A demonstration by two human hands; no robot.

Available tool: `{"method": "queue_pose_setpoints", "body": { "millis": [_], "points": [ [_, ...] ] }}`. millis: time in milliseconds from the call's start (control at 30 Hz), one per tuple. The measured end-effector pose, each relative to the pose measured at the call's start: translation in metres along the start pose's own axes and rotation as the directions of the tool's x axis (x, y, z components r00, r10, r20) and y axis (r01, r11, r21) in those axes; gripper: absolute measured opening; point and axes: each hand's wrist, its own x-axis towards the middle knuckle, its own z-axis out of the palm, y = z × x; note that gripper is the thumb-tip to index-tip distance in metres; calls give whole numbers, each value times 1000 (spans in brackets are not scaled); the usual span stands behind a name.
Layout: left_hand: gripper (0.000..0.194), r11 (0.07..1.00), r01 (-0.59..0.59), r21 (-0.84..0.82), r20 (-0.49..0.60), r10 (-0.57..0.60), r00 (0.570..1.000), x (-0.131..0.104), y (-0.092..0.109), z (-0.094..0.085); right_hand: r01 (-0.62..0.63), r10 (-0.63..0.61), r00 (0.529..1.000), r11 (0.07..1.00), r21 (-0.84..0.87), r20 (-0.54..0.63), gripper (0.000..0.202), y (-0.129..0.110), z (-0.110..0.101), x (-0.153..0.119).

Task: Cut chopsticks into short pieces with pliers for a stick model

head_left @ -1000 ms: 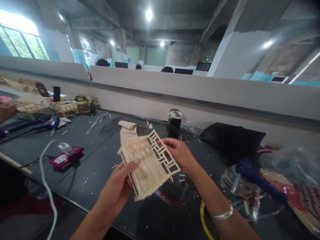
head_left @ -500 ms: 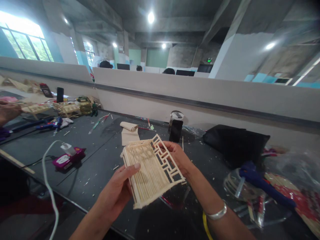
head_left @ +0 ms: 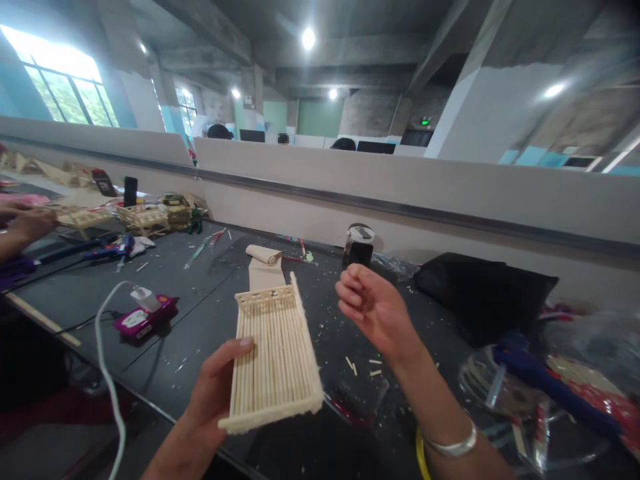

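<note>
My left hand [head_left: 213, 393] grips the left side of a model made of thin wooden sticks [head_left: 275, 353], its thumb lying on top of the slats. A low lattice rail stands along the model's far edge. To the right of it my right hand [head_left: 373, 303] is raised, apart from the model, with its fingers curled together. Whether something small sits between those fingers cannot be made out. Behind that hand are a dark phone [head_left: 361, 253] and a round-topped white container [head_left: 359, 233]. A rolled brown paper [head_left: 265, 261] lies beyond the model.
On the left, a purple power strip [head_left: 145, 317] has a white cable, and another person's hand [head_left: 27, 230] works near stick models. At right are a black bag [head_left: 480, 287], a blue glue gun [head_left: 555, 383] and plastic wrap. Small stick pieces [head_left: 375, 373] lie on the table.
My right hand has let go of the model and moved up and right. The model has turned in my left hand, and small stick pieces now show on the table beside it.
</note>
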Motion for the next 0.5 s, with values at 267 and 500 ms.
{"method": "queue_pose_setpoints", "body": {
  "millis": [267, 500],
  "points": [
    [41, 995, -50, -87, 49, 54, 997, 18, -9, -19, 60, -70, 997, 931, -361, -15, 24, -8, -1, -9],
    [44, 996, -31, -81, 70, 37, 997, 26, -14, -14, 132, -102, 991, 701, -701, 84, 26, 20, 13, -13]
  ]
}}
